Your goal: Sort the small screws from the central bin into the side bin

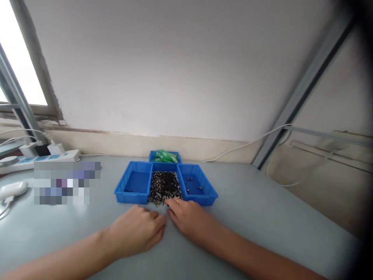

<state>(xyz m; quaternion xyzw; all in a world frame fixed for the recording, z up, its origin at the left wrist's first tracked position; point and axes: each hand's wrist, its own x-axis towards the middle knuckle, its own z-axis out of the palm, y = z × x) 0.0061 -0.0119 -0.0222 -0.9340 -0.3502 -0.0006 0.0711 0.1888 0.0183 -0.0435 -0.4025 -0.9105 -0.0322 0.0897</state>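
A dark pile of small screw-like metal pieces (pixel 164 184) lies on the table between two blue trays. My right hand (pixel 188 216) reaches to the front edge of this pile, fingers stretched out over the nearest pieces and thumb apart from them. Just in front of the pile, my left hand (pixel 138 229) is closed with its fingers curled in; anything inside is hidden. The left blue tray (pixel 119 190) holds a few dark bits near its front. In the right blue tray (pixel 211 196) several small brass-coloured and dark pieces lie scattered.
Behind the pile, a third blue tray (pixel 164 167) holds green plastic bags (pixel 165 156). A white power strip (pixel 70 155) with plugs is at the left, near a white device (pixel 13 189) with a cable. A white cord (pixel 247 146) runs along the wall beside a grey metal post (pixel 287 112).
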